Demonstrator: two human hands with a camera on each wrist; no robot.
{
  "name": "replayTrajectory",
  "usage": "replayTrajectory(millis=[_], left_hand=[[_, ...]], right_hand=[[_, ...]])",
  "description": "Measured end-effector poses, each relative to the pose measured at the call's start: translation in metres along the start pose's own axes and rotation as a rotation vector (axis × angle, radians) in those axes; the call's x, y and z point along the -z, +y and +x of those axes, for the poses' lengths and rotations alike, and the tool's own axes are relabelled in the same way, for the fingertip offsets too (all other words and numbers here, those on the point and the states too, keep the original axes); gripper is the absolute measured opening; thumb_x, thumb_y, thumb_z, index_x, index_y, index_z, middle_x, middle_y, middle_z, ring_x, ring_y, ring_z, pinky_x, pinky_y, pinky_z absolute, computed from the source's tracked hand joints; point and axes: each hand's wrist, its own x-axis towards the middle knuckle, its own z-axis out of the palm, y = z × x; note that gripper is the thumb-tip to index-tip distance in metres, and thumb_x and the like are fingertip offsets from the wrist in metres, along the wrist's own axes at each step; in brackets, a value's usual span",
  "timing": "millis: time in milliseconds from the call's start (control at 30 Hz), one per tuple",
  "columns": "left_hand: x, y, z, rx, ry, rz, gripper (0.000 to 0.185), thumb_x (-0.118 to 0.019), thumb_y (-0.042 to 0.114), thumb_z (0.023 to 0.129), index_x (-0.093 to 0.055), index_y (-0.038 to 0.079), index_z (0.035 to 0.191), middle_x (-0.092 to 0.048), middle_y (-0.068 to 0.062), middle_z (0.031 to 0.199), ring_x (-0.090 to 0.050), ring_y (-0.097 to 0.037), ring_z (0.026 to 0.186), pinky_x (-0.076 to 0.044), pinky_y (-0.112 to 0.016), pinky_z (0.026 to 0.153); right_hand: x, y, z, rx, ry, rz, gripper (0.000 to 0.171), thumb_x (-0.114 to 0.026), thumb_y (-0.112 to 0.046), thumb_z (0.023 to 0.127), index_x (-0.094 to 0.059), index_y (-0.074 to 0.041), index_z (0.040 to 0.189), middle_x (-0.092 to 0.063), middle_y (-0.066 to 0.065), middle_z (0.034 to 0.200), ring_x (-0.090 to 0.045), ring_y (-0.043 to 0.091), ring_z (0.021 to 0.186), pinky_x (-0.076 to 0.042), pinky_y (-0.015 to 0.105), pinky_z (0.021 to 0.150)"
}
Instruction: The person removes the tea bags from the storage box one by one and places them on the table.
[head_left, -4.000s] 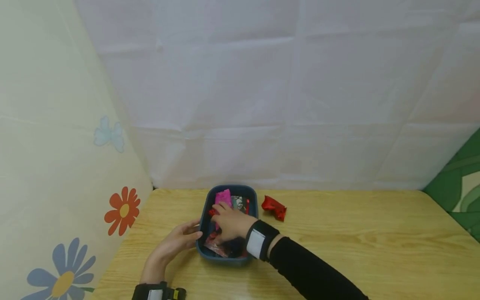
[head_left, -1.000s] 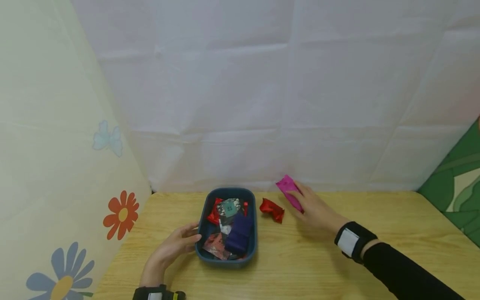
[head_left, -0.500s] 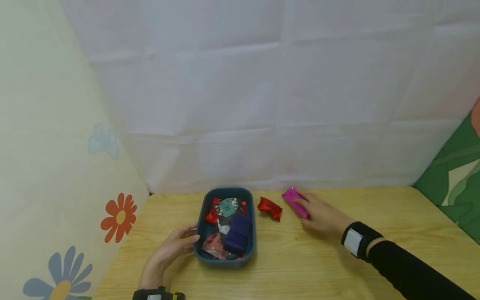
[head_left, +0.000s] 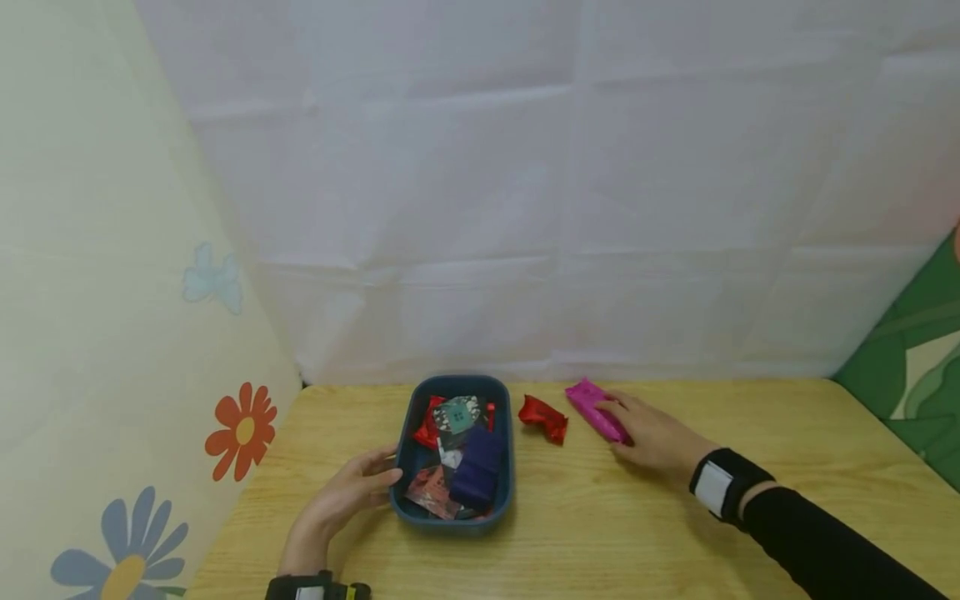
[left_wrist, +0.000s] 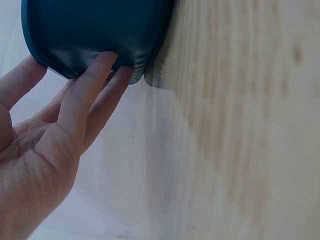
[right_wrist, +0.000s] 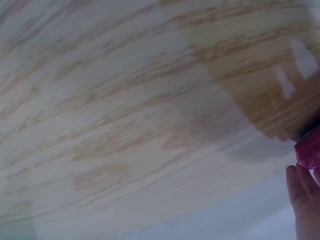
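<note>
A dark blue tub (head_left: 453, 527) stands on the wooden table, with small packets inside. My left hand (head_left: 341, 497) touches its left side; in the left wrist view the long fingers (left_wrist: 80, 97) lie nearly straight against the tub wall (left_wrist: 95, 35). Right of the tub, my right hand (head_left: 660, 433) holds a shiny pink packet (head_left: 592, 404) near its closer end, between thumb and fingers, low at the table. Only a corner of that packet (right_wrist: 309, 150) and some fingertips (right_wrist: 295, 182) show in the right wrist view. A crumpled red packet (head_left: 543, 418) lies between tub and pink packet.
Inside the tub are a dark purple packet (head_left: 477, 468), a teal-and-white patterned packet (head_left: 457, 417), a pinkish clear packet (head_left: 433, 492) and a red one (head_left: 427, 429). White sheeting (head_left: 450, 208) hangs behind the table (head_left: 600, 542); a flowered sheet (head_left: 112, 333) hangs at left.
The right hand has left the tub with the pink packet, carried it right past the red packet and lowered it to the table. The left hand has stayed at the tub.
</note>
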Motion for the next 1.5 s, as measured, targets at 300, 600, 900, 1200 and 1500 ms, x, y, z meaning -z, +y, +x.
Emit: replayTrajectory(millis=[300, 600, 900, 1200, 1500], left_hand=[[0.000, 0.000, 0.000, 0.011, 0.000, -0.001, 0.063, -0.055, 0.018, 0.103, -0.026, -0.013, 0.149, -0.037, -0.037, 0.147, -0.054, -0.036, 0.124, -0.049, -0.051, 0.098], [0.001, -0.001, 0.000, -0.007, -0.002, -0.004, 0.062, -0.055, 0.016, 0.103, -0.026, -0.012, 0.150, -0.037, -0.037, 0.146, -0.052, -0.038, 0.125, -0.049, -0.051, 0.098], [0.002, 0.001, 0.000, -0.015, -0.008, -0.004, 0.064, -0.057, 0.017, 0.102, -0.026, -0.013, 0.150, -0.037, -0.037, 0.146, -0.053, -0.036, 0.124, -0.050, -0.049, 0.098], [0.003, 0.002, 0.001, -0.024, -0.011, -0.008, 0.063, -0.056, 0.015, 0.102, -0.026, -0.012, 0.150, -0.037, -0.037, 0.146, -0.053, -0.036, 0.124, -0.051, -0.047, 0.096], [0.002, 0.001, 0.000, -0.022, -0.015, -0.006, 0.064, -0.057, 0.016, 0.102, -0.025, -0.013, 0.150, -0.037, -0.037, 0.146, -0.054, -0.035, 0.123, -0.050, -0.047, 0.097]], right_hand=[[0.003, 0.000, -0.001, -0.050, -0.044, 0.015, 0.064, -0.071, -0.031, 0.092, -0.048, -0.002, 0.143, -0.041, 0.028, 0.145, -0.046, 0.048, 0.126, -0.042, 0.061, 0.100], [0.019, 0.000, 0.007, -0.007, 0.036, 0.042, 0.057, -0.066, -0.028, 0.096, -0.049, 0.005, 0.140, -0.048, 0.026, 0.140, -0.048, 0.045, 0.126, -0.040, 0.059, 0.103], [0.040, -0.033, 0.019, 0.180, 0.146, -0.016, 0.046, -0.071, -0.019, 0.091, -0.059, 0.003, 0.130, -0.061, 0.021, 0.126, -0.057, 0.038, 0.117, -0.046, 0.055, 0.098], [0.039, -0.075, 0.037, 0.343, 0.130, 0.009, 0.044, -0.073, -0.021, 0.090, -0.061, -0.004, 0.129, -0.063, 0.011, 0.126, -0.058, 0.028, 0.117, -0.048, 0.048, 0.098], [0.031, -0.115, 0.053, 0.423, 0.087, 0.064, 0.044, -0.069, -0.025, 0.094, -0.058, -0.006, 0.133, -0.058, 0.011, 0.133, -0.053, 0.026, 0.124, -0.045, 0.045, 0.103]])
